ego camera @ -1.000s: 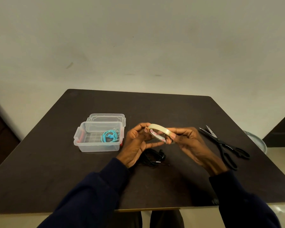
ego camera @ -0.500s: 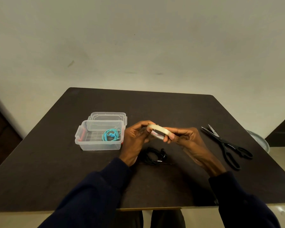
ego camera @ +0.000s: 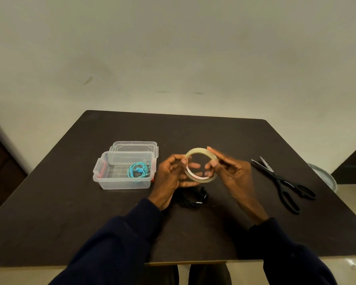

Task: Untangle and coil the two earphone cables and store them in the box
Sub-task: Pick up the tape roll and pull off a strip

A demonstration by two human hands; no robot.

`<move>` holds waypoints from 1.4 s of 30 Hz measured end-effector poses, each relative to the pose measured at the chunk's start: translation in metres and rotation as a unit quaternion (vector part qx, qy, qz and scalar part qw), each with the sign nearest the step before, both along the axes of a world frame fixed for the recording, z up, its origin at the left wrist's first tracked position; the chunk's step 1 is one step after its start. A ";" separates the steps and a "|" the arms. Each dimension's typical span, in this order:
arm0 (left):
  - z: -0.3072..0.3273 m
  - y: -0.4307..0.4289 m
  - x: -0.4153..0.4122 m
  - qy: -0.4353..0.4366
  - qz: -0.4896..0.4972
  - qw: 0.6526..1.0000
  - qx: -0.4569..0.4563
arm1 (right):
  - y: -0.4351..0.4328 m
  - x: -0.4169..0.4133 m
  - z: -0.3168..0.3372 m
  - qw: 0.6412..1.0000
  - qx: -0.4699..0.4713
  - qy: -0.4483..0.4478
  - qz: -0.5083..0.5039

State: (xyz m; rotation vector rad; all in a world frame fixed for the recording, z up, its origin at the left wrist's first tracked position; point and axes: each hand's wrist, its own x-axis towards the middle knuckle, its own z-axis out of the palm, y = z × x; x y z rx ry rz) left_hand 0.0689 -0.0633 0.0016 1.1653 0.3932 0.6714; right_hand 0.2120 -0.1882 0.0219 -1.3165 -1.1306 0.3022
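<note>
Both my hands, left (ego camera: 171,173) and right (ego camera: 232,173), gripped the tape roll (ego camera: 201,164), since turned from edge-on to face me, above the black earphones (ego camera: 191,197).

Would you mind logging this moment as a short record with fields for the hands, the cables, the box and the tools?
left hand: grips the tape roll at its left side
right hand: grips the roll at its right side
tape roll: held above the table, ring facing the camera
teal cable: coiled inside the box
black cable: bundled on the table below the hands
lid: off, behind the box
scissors: on the table, to the right
</note>
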 end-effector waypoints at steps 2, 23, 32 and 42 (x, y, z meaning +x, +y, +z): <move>0.002 -0.001 -0.001 0.010 0.000 0.999 0.042 | 0.001 0.004 0.001 1.000 0.006 0.024 -0.014; -0.001 0.004 0.017 0.003 0.126 0.992 -0.032 | 0.010 0.010 -0.025 0.966 -0.198 -0.162 0.031; 0.001 0.000 0.027 0.008 0.137 0.983 -0.121 | 0.014 0.018 -0.039 0.919 -0.083 -0.381 -0.057; -0.004 -0.007 0.027 0.030 0.069 0.993 -0.092 | 0.014 0.005 -0.030 0.953 -0.084 -0.278 -0.084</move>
